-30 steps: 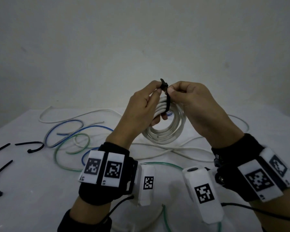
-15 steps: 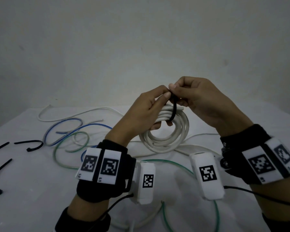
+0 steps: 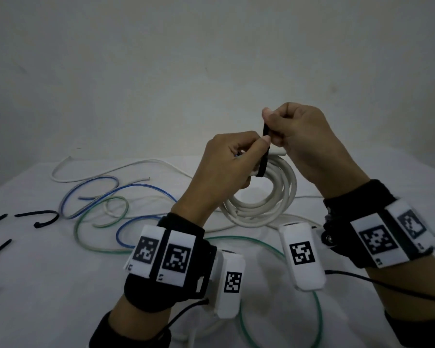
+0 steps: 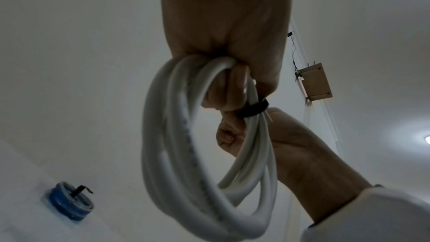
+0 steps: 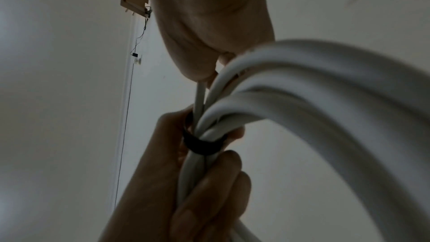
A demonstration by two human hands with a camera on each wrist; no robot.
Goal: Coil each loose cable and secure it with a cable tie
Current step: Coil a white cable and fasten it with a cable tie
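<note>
From my seat the bench [image 3: 30, 285] fills the lower view, and above its middle I hold the white coil [image 3: 274, 197] clear of the cloth. My left hand [image 3: 226, 169] has its grip curled round the bundled turns at the coil's twelve o'clock, thumb and forefinger pinching at the band. My right hand [image 3: 307, 141] has risen since a second ago and now pinches the tail of the black cable tie [image 3: 264, 156], drawing it up and away, so the loop that sat slack has closed round the strands; the wrist views show it snug. I judge this coil nearly secured, with only a last tug left. Around it, loose cables still wait: a white cable [image 3: 106, 169] at ten o'clock, a blue cable [image 3: 93, 189] and a green cable [image 3: 86, 222] tangled at nine o'clock, more green running under my wrists at six. Spare ties [image 3: 38, 217] lie at the far nine o'clock edge. Those overlapped strands may snag when I lift the next one.
</note>
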